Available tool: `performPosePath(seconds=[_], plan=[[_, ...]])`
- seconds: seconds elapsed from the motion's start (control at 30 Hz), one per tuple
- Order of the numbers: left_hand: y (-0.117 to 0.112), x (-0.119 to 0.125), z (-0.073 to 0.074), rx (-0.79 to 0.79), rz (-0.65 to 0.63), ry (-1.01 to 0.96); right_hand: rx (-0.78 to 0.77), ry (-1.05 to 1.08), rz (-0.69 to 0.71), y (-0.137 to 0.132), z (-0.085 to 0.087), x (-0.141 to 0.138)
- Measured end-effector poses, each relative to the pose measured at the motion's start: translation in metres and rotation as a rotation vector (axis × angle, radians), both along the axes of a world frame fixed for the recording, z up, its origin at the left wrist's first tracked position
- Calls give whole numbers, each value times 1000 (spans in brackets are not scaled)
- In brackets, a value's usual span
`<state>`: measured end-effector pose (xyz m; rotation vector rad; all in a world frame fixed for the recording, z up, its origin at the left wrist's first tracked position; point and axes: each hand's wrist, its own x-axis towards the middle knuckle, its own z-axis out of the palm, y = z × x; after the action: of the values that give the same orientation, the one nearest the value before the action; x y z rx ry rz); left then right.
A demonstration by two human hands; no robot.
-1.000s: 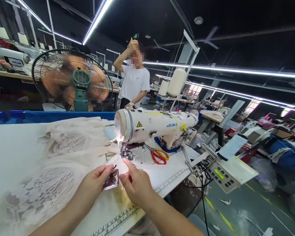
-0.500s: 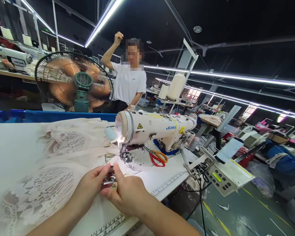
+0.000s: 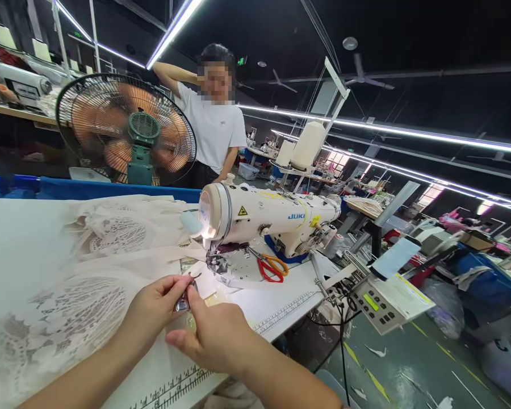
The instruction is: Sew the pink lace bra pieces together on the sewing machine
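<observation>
Close in front of the sewing machine's needle area, my left hand [image 3: 158, 298] and my right hand [image 3: 219, 335] meet with thumbs and forefingers pinched together. Between them is a small shiny metal part [image 3: 182, 304], mostly covered by the fingers, so its kind is unclear. A thin dark tip sticks up above the fingertips. Just beyond stands the white JUKI sewing machine [image 3: 264, 213], its lamp lighting the needle plate. To the left of my hands, cream lace fabric [image 3: 85, 307] spreads over the white table [image 3: 21, 238].
Red- and orange-handled scissors [image 3: 272, 268] lie beside the machine bed. A control panel [image 3: 375, 304] and a phone [image 3: 396, 257] are mounted at the right. Behind the table are a large fan [image 3: 142, 125] and a person in a white shirt [image 3: 217, 128]. Ruler markings line the table edge.
My hands have shifted slightly left with the metal part, which has turned between the fingers. The person behind has moved the raised arm to the head.
</observation>
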<state>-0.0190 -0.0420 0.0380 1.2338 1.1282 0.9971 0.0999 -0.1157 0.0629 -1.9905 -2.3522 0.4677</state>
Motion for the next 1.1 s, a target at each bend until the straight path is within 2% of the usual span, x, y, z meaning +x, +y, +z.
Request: performPosePath(seconds=[0.33, 0.4, 0.47, 0.53, 0.6, 0.7, 0.83, 0.93, 1.1], plan=[[-2, 1, 5, -21, 20, 10, 23, 48, -11, 1, -6, -1], [-3, 2, 5, -63, -7, -28, 43, 94, -4, 0, -8, 3], [-5, 4, 4, -104, -85, -90, 146, 201, 9, -1, -12, 10], [-8, 6, 2, -148, -192, -177, 284, 298, -4, -3, -17, 24], [-11, 8, 0, -175, -268, -236, 383, 322, -118, -4, -24, 46], [-11, 8, -1, -143, -306, -164, 414, 302, -380, 4, -32, 91], [-6, 8, 0, -101, -323, -2, 396, 235, -548, 36, -30, 152], [-5, 9, 2, -81, -323, 68, 376, 172, -565, 67, -20, 177], [-4, 7, 2, -58, -359, 160, 287, 79, -517, 101, -9, 183]])
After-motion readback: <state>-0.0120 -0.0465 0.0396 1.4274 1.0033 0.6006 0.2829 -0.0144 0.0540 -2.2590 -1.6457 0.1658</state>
